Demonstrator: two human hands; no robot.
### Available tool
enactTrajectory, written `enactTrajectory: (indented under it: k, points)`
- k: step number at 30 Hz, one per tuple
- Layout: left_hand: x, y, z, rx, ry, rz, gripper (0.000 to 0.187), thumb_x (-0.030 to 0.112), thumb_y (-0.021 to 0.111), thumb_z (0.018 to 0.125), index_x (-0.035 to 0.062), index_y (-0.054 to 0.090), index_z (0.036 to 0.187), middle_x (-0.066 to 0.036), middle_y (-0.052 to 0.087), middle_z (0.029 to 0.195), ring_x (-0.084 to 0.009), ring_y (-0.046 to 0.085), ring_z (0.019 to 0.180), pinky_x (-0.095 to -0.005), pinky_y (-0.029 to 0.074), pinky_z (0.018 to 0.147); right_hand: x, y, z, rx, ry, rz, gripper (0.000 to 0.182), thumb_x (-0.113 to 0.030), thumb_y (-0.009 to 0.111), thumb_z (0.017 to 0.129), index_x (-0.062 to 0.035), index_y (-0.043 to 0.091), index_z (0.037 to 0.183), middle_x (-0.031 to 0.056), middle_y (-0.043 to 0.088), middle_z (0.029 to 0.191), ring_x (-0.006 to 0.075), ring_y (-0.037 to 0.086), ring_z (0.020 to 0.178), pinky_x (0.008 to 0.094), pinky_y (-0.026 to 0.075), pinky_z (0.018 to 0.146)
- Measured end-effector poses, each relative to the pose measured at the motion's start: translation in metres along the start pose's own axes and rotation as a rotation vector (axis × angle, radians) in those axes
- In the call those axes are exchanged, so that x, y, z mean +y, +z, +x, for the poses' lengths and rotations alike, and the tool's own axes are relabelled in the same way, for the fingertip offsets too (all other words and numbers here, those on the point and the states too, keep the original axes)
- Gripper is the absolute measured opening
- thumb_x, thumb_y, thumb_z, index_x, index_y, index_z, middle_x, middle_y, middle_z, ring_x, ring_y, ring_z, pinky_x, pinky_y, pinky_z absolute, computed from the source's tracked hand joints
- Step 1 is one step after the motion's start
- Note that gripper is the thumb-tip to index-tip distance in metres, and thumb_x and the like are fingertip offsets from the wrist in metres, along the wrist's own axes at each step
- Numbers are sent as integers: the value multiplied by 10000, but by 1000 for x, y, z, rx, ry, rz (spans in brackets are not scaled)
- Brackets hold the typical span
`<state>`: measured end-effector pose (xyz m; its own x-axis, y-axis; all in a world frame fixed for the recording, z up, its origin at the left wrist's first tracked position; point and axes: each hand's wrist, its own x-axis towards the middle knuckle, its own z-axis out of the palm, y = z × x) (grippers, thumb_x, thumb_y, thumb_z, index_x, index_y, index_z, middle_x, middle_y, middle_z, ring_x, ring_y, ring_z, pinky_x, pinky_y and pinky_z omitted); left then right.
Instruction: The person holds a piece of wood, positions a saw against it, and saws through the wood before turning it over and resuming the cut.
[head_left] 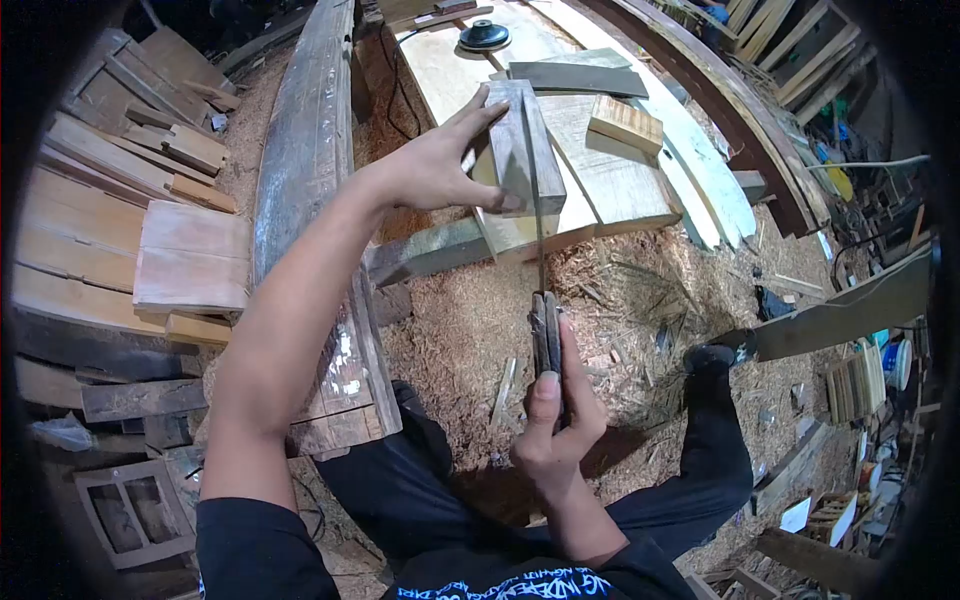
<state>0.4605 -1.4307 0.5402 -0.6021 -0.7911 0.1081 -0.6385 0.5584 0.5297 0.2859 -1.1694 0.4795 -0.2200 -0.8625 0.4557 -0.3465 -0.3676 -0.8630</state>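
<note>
My left hand grips a grey-brown wooden block, thumb on its near end and fingers over its far left side. The block lies on pale boards at the near end of the work surface. In my right hand is a handsaw, its handle wrapped by my fingers with the thumb pressed along the back. Its thin blade, seen edge-on, points away from me and runs into the block along its length. Part of the blade is hidden within the wood.
A short wood offcut and a dark flat strip lie right of the block. Farther back sits a round black disc. A long worn beam runs along the left. Sawdust covers the ground; planks are stacked at left.
</note>
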Motion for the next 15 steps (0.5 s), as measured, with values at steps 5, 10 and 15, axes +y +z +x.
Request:
enactTrajectory:
  k: [5, 10, 15]
  points:
    - [0, -2, 1, -2, -1, 15, 1255, 475, 913, 684, 66, 195, 1628, -217, 58, 1708, -342, 167, 1568, -440, 195, 1290, 7, -5, -12, -3, -81, 69, 497, -53, 538, 972, 157, 497, 1421, 301, 702, 1197, 179, 726, 691, 282, 545, 624]
    - [-11, 0, 4, 2, 57, -34, 1314, 621, 885, 652, 44, 210, 1622, -269, 31, 1693, -396, 182, 1556, -434, 226, 1279, -2, 0, 0, -53, -45, 88, 502, -19, 547, 951, 164, 496, 1415, 307, 697, 1203, 191, 728, 676, 283, 547, 619]
    - [-10, 2, 4, 50, 42, 41, 1348, 657, 880, 633, 58, 194, 1627, -239, 62, 1698, -396, 182, 1555, -463, 240, 1279, 14, -8, -21, 27, -68, 89, 502, -27, 541, 934, 162, 519, 1399, 300, 719, 1142, 197, 719, 642, 280, 541, 610]
